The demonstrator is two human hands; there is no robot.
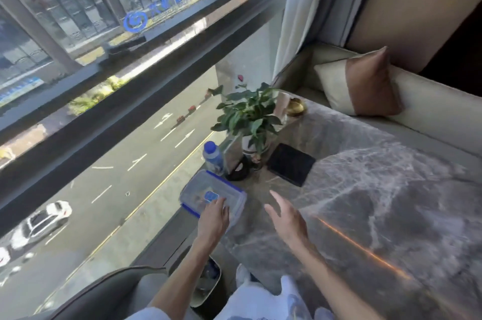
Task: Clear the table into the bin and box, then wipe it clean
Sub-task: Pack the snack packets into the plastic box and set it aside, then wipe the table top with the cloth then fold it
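Observation:
A clear plastic box [206,190] with a blue-trimmed lid sits at the near left corner of the grey marble table [378,202]. My left hand [214,218] rests flat on the box's lid with its fingers straight. To the right of the box, my right hand [287,218] hovers just above the tabletop, fingers spread and holding nothing. Below the table's edge, between my knees and the window, stands a small bin [207,283] with rubbish in it.
Behind the box stand a water bottle with a blue cap [213,156], a potted green plant [247,121] and a dark tablet [291,163]. A gold dish [296,107] sits at the far corner. A cushioned bench with a pillow [362,82] runs behind the table; a window is at left.

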